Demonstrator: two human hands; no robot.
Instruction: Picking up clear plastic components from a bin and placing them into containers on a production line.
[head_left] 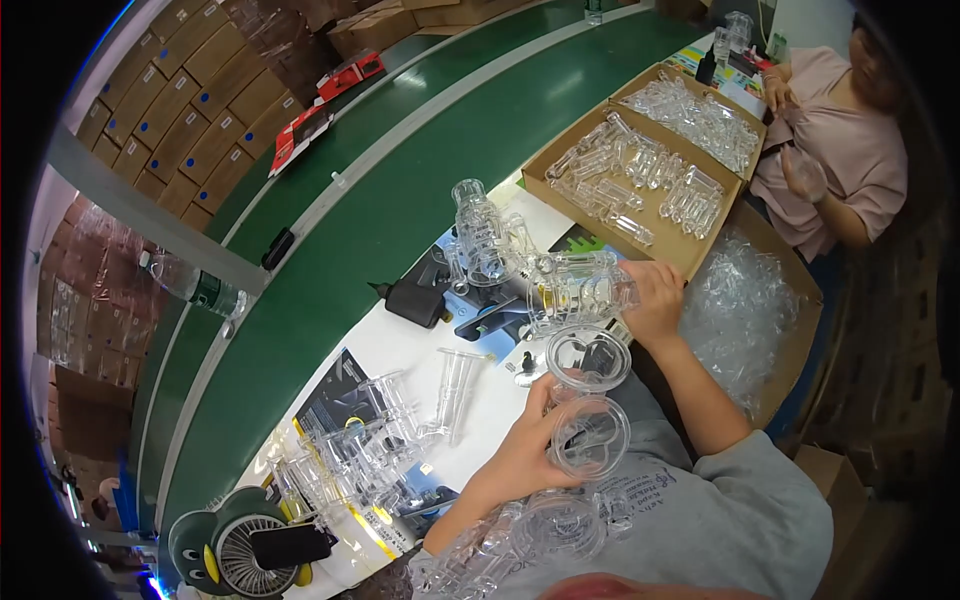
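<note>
My left hand [528, 446] is closed around a clear, round-rimmed vessel [590, 438] held above my lap. A second clear round rim [588, 358] shows just beyond it; whether that belongs to another piece is hard to tell. Farther out, my right hand [655, 300] has its fingers curled on the end of a clear tubular vessel [580, 290] over the table's near edge. More clear vessels [480, 235] stand bunched past it. At my left, a flared clear tube [455, 390] lies beside a cluster of clear pieces [350, 460].
Clear tubes fill a cardboard tray [668, 232] at far right, above a box of clear plastic bags [740, 310]. Across from it sits a co-worker [830, 150]. A black bottle [415, 303], small fan [250, 555], water bottle [195, 283] and green conveyor belt [400, 180] lie leftward.
</note>
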